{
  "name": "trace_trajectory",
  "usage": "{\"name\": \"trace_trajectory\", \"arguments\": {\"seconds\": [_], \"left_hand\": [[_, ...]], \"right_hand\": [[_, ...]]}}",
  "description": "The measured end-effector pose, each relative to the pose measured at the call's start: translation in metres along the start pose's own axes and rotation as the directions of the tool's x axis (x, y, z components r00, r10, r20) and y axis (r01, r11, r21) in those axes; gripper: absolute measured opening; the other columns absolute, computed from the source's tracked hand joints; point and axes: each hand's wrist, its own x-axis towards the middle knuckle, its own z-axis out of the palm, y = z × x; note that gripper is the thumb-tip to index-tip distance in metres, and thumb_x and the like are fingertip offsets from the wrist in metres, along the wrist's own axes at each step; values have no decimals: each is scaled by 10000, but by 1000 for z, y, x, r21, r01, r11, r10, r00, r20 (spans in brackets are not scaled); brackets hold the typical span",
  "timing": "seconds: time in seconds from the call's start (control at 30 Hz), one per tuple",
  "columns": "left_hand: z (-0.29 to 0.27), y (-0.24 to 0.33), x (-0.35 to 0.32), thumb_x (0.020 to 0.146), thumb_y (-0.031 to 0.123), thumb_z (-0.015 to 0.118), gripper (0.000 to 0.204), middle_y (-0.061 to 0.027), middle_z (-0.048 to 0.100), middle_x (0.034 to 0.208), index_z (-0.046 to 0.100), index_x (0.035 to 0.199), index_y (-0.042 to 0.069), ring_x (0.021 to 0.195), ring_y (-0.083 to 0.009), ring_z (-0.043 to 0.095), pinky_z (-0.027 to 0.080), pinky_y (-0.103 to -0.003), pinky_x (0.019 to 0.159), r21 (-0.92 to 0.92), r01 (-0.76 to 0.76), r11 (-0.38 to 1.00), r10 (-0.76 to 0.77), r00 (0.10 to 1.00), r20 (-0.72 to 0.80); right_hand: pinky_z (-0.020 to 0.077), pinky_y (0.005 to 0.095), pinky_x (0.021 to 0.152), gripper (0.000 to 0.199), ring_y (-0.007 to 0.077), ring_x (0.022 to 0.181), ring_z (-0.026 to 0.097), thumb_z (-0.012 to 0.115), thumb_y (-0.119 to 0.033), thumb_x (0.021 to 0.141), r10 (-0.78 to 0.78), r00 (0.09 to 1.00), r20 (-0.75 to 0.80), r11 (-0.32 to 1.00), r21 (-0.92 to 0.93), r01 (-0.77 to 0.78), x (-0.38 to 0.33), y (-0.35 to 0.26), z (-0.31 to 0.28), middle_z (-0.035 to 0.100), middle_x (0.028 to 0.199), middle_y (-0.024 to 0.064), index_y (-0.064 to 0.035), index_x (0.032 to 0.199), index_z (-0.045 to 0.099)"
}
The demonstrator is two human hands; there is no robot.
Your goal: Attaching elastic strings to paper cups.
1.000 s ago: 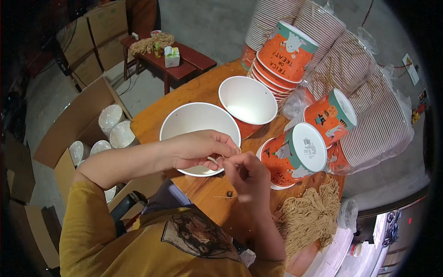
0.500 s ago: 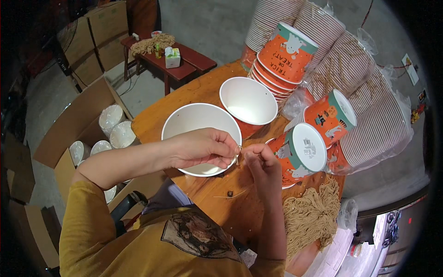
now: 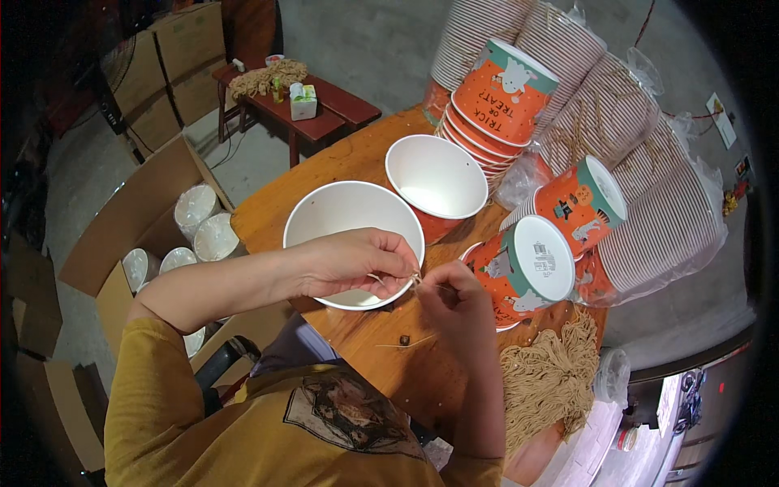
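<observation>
My left hand (image 3: 365,261) reaches across the mouth of a white-lined paper bucket (image 3: 324,213) and pinches a short tan paper string (image 3: 417,277) by its right rim. My right hand (image 3: 461,307) closes on the same string just to the right, thumb against fingers. The fingertips of both hands nearly touch. They hide most of the string, so I cannot tell whether it is knotted. Behind this bucket another white-lined bucket (image 3: 438,177) stands with its mouth up. To the right of my right hand an orange and teal bucket (image 3: 542,260) lies tilted, its white base showing.
A bundle of tan strings (image 3: 552,377) hangs over the table's near right edge. Nested orange buckets (image 3: 503,93) and bagged stacks of buckets (image 3: 661,219) crowd the back right. An open carton (image 3: 122,219) with wrapped buckets stands left of the wooden table (image 3: 276,195). A red bench (image 3: 333,101) is behind.
My right hand has shifted slightly left and down, and its fingers have curled in closer to the left fingertips. The string loop that stood out between them is now mostly covered.
</observation>
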Motion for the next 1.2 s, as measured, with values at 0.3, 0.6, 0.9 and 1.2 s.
{"name": "trace_trajectory", "arguments": {"seconds": [0.3,0.6,0.9,1.2], "left_hand": [[12,10,-5,898,67,562,68,4,574,826,564,967,63,707,-58,549,462,-188,602,53,61,997,-56,995,-81],[0,1,-3,900,44,552,89,-9,545,835,533,987,37,687,-60,528,450,-191,588,213,-54,976,72,994,-79],[2,4,-4,954,98,560,120,-19,536,896,514,1045,34,746,-85,522,449,-214,667,286,-113,952,131,991,-42],[7,1,-4,918,93,586,181,-27,535,915,488,1058,34,796,-99,562,482,-234,724,318,-159,935,172,985,-15]], "right_hand": [[465,297,533,150,181,625,582,726,-102,811,-262,964,-52,961,-110,255,-6,-12,20,554,760,48,-137,918,626],[477,304,555,127,219,601,598,677,-58,858,-308,951,-15,912,-290,291,-9,-21,13,627,754,97,-108,974,665],[458,268,519,215,98,594,527,477,-191,1004,90,995,-36,910,408,-67,2,-7,-7,568,750,13,-16,1107,549],[465,205,649,94,54,693,556,626,-104,931,156,986,58,970,180,-164,2,-18,2,612,767,-30,-18,965,609]]}}
